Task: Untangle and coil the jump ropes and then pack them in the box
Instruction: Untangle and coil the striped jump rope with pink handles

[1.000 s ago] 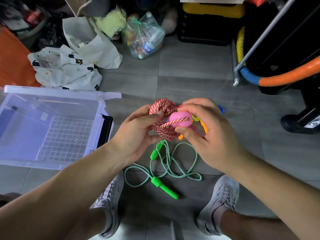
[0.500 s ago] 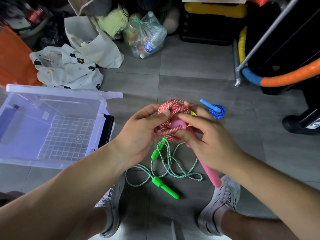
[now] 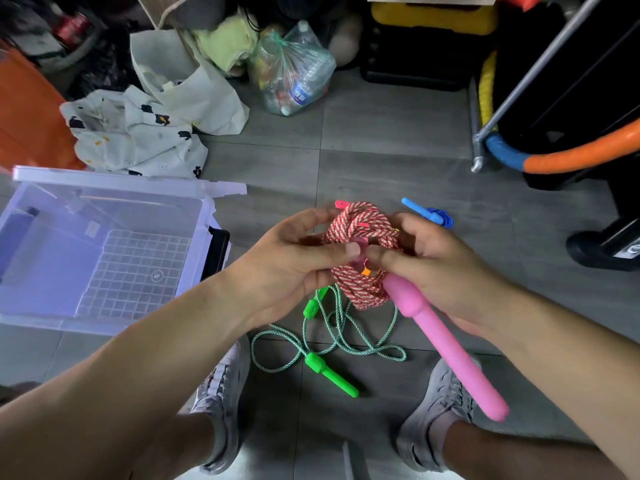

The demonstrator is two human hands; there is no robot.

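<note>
Head cam: red-white rope [image 3: 360, 221] in tight coil, pink handle [image 3: 446, 344] jutting low right, coil pinched by L hand [image 3: 287, 271] & R hand [image 3: 441, 271].

Pink handle [image 3: 446, 344] now hangs below the coiled rope [image 3: 360, 223] (under right hand [image 3: 446, 271]).

Grey tiled floor [image 3: 381, 140]; bags [image 3: 194, 91] heaped behind.

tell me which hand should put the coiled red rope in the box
Left, probably: the left hand grips the red-and-white rope coil and the open clear box sits nearest it; the right hand is farther off.
</note>
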